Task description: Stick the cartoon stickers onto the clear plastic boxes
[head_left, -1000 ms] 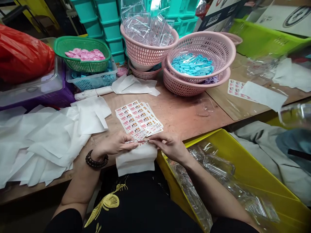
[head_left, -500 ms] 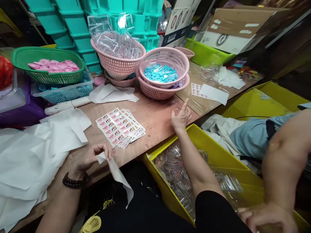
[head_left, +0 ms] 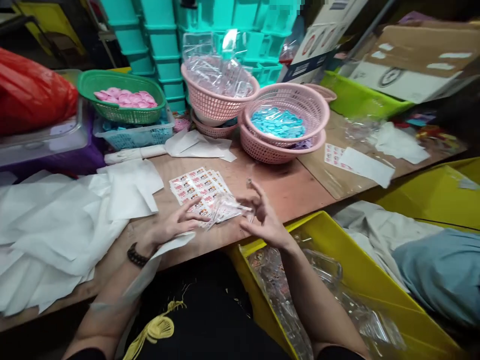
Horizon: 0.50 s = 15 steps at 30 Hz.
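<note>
On the wooden table in front of me lie printed sticker sheets (head_left: 187, 187) in a loose, overlapping stack. Over their right side is a crumpled-looking clear plastic piece (head_left: 227, 209), blurred, its exact kind unclear. My right hand (head_left: 268, 220) curls about its right end, with thumb and forefinger wide apart. From the other side, the fingers of my left hand (head_left: 180, 222) reach toward the plastic. A white paper strip (head_left: 174, 245) is tucked under my left palm and trails down across the wrist, which wears a dark bead bracelet (head_left: 137, 255).
White paper sheets (head_left: 48, 240) heap up at the left. Pink baskets (head_left: 283, 155) with blue pieces and clear plastic stand behind, beside a green basket (head_left: 90, 90) of pink pieces. A yellow bin (head_left: 360, 270) of clear packages sits below right, near a co-worker's clothed leg (head_left: 442, 270).
My right hand has drawn back from the table's far right, and clear plastic now lies over the sticker sheets. My left hand has moved forward with the paper strip. The view has turned left.
</note>
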Tool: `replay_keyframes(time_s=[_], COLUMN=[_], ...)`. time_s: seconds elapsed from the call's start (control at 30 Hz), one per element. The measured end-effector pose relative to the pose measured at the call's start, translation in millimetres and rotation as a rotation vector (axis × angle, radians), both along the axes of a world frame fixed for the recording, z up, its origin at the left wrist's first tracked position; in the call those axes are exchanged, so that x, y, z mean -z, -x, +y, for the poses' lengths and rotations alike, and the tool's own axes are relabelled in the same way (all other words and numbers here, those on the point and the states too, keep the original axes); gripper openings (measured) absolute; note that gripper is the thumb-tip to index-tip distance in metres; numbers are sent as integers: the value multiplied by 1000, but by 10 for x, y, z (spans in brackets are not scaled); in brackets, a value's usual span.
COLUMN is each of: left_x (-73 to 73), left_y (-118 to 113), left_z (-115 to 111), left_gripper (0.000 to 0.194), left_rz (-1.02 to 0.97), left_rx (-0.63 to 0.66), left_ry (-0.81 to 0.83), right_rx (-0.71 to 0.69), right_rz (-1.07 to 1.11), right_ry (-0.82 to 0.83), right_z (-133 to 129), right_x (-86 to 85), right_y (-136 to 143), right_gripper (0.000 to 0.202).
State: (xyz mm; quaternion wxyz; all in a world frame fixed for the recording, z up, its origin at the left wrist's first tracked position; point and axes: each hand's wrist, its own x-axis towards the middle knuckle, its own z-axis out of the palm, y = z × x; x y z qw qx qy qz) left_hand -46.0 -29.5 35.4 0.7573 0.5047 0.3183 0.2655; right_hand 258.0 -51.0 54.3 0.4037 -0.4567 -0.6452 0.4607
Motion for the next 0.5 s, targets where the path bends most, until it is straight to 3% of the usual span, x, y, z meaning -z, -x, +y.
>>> replay_keyframes(time_s=[0.07, 0.17, 0.23, 0.33, 0.37, 0.4, 0.5], left_x=[-91, -111, -64, 7, 17, 19, -8], left_y=[-64, -64, -34, -4, 2, 8, 41], left_z=[-14, -46, -80, -129, -143, -157, -201], left_gripper=[87, 77, 72, 70, 70, 70, 61], left_rz=[-21, -102, -113, -124, -135, -140, -87], left_rx=[56, 99, 50, -88, -135, -176, -323], left_ry=[-11, -38, -25, 12, 19, 25, 97], right_rx=[-196, -303, -216, 127, 185, 172, -97], right_rz=[27, 25, -3, 17, 39, 52, 25], right_ry=[23, 55, -2, -202, -217, -179, 115], right_z=[-99, -72, -7, 30, 18, -1, -51], right_x=[-69, -147, -215, -390, -460, -530, -674], right_y=[220, 418, 492, 578, 607, 639, 739], right_gripper=[104, 97, 84, 43, 32, 27, 31])
